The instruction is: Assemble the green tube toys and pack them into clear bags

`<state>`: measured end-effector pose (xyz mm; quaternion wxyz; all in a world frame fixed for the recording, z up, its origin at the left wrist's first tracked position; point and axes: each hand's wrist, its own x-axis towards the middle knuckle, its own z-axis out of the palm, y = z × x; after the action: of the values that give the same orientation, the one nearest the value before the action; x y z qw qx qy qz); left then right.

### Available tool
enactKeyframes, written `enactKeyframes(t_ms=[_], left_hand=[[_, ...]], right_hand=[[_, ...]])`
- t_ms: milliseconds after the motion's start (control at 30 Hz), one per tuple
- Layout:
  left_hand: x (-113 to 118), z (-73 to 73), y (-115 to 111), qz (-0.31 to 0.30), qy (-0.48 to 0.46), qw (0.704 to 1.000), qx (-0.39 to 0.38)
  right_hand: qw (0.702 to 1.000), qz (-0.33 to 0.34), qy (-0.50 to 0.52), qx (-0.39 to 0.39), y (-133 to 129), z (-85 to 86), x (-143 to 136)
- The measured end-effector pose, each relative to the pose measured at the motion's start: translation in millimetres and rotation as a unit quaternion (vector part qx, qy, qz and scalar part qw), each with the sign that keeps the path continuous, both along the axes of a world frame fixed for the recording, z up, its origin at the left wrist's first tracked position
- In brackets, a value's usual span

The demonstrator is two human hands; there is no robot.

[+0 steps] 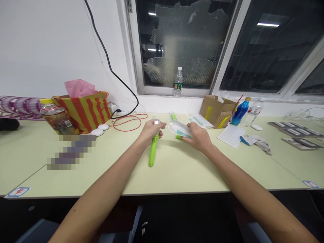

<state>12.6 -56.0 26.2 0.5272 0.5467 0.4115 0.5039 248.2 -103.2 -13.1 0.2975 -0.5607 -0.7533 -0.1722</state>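
Closest to me, two bare forearms (101, 189) reach over the near edge of a pale yellow-green table (192, 168). Far left of the left hand's grip there's a purple lattice-like object (22, 107), then a clear plastic bottle with a yellow cap and brown label (59, 118), against a red-and-yellow striped bag (88, 111) topped with pink material (79, 88). Two small round white objects (100, 129) sit nearer that grip, with a thin red cable (126, 125) looped beyond them and a thick black cable (108, 60) hanging down the wall.

The left hand (149, 132) has its fingers closed round the clear upper part of a lime-green plastic stick (152, 152), whose green end points back toward the person. Beyond, between the two grips, a clear bottle with a green label (178, 84) stands on the sill.

The right hand (199, 136) pinches a clear plastic packet with a green-and-white label (183, 131) between thumb and fingers; a bit of bright green shows under it. Just past that grip lies another clear packet (200, 120). Farther right come an open brown cardboard box (217, 110), a blue bottle with an orange cap (241, 111), a sheet of white paper (231, 135), crumpled pale gloves (257, 141) and flat dark-grey panels (296, 130).
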Motion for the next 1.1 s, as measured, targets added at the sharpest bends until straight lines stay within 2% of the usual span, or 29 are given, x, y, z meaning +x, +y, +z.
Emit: enactKeyframes(t_ms=[100,233,400,533,600,700,767,800,833,900,967,1033,1100], left_hand=[[0,-4.9,0,0.060,0.072,0.991,0.098],[0,-3.0,-5,0.121,0.196,0.942,0.243],[0,1.3,-12,0.069,0.292,0.895,0.330],[-3,2.0,-13,0.035,0.302,0.873,0.381],[-5,2.9,-14,0.029,0.356,0.832,0.424],[-7,6.4,-17,0.027,0.488,0.748,0.449],[-6,9.9,-20,0.024,0.547,0.713,0.439],[-4,11.8,-21,0.022,0.559,0.707,0.434],[-2,13.7,-23,0.018,0.561,0.709,0.428],[2,17.3,-24,0.010,0.541,0.736,0.407],[7,20.5,-25,0.001,0.492,0.793,0.360],[10,23.6,-25,-0.028,0.421,0.865,0.271],[12,26.9,-26,-0.078,0.342,0.921,0.170]], right_hand=[[1.000,-0.004,0.009,-0.018,-5,0.3,0],[1.000,-0.007,0.009,-0.027,-8,0.3,0],[1.000,0.012,-0.023,0.011,-6,-1.5,-1],[0.999,-0.014,-0.027,-0.017,-5,-1.6,-6],[0.997,-0.042,-0.023,-0.052,-5,-0.7,-9],[0.994,-0.067,-0.021,-0.079,-8,0.7,-12],[0.994,-0.069,-0.026,-0.075,-9,1.1,-13],[0.995,-0.068,-0.031,-0.072,-10,1.0,-14],[0.995,-0.067,-0.036,-0.069,-10,0.9,-14],[0.995,-0.066,-0.045,-0.064,-10,0.2,-16],[0.995,-0.067,-0.050,-0.060,-10,-0.5,-18],[0.995,-0.071,-0.051,-0.056,-10,-1.3,-20],[0.994,-0.078,-0.050,-0.053,-9,-2.0,-21]])
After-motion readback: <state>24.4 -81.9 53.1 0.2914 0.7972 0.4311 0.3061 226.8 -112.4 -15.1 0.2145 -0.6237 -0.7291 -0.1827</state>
